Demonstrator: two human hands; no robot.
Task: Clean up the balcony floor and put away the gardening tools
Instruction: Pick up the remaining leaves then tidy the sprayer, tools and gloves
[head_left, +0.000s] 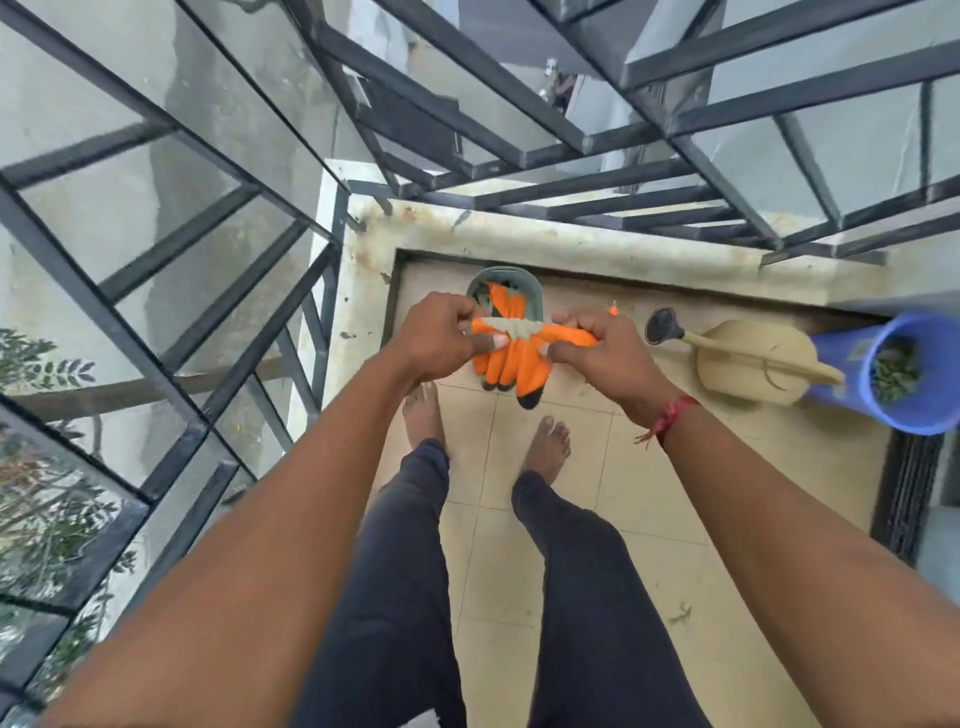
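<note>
Both hands, left hand (441, 338) and right hand (597, 348), pinch orange gloves (519, 358) between them; beyond sits a green basket (511, 278), seemingly holding another.

Balcony tally
I count two orange gloves (524, 358), one green basket (511, 273), one beige watering can (748, 364), one blue bucket (841, 348), my two bare feet (423, 415).

No text, brand, number or sign can be read anywhere; a faint pale patch on the wall of the blue bucket (845, 347) could be a label; it is too blurred to read.
</note>
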